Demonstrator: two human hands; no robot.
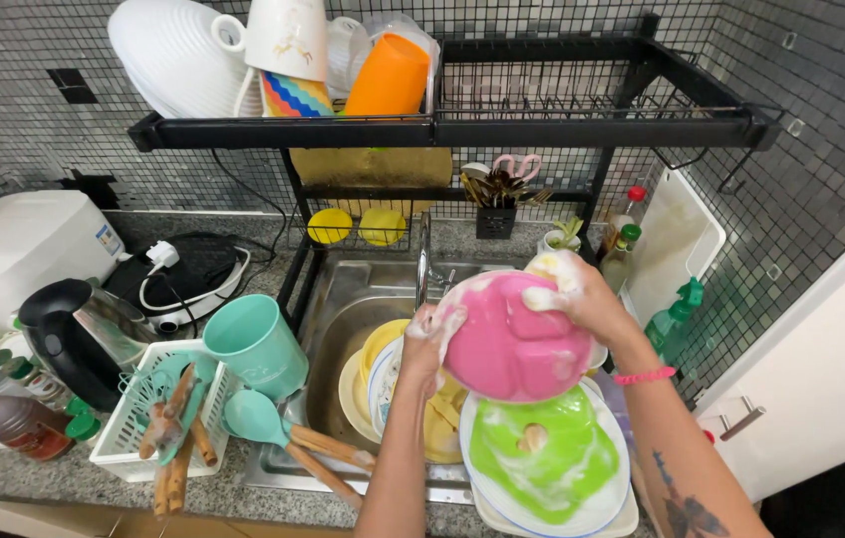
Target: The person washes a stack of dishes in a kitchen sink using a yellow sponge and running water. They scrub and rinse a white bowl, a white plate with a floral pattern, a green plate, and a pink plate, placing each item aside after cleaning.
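Over the steel sink (pixel 343 299) my left hand (pixel 426 344) grips the left edge of a pink plastic plate (pixel 512 344), held tilted with its underside toward me. My right hand (pixel 582 294), covered in soap foam, presses a yellow sponge (pixel 547 265) onto the plate's upper right edge. Below the plate, a soapy green plate (pixel 542 458) lies on a stack of white plates (pixel 602 513). Yellow and white dishes (pixel 373 379) sit in the basin under my left forearm.
A black rack (pixel 442 130) above the sink carries white bowls, cups and an orange cup (pixel 388 75). Left of the sink stand a teal mug (pixel 258 344), a white basket with wooden utensils (pixel 158 418), a kettle (pixel 69 339). A cutting board (pixel 672 254) and bottles stand right.
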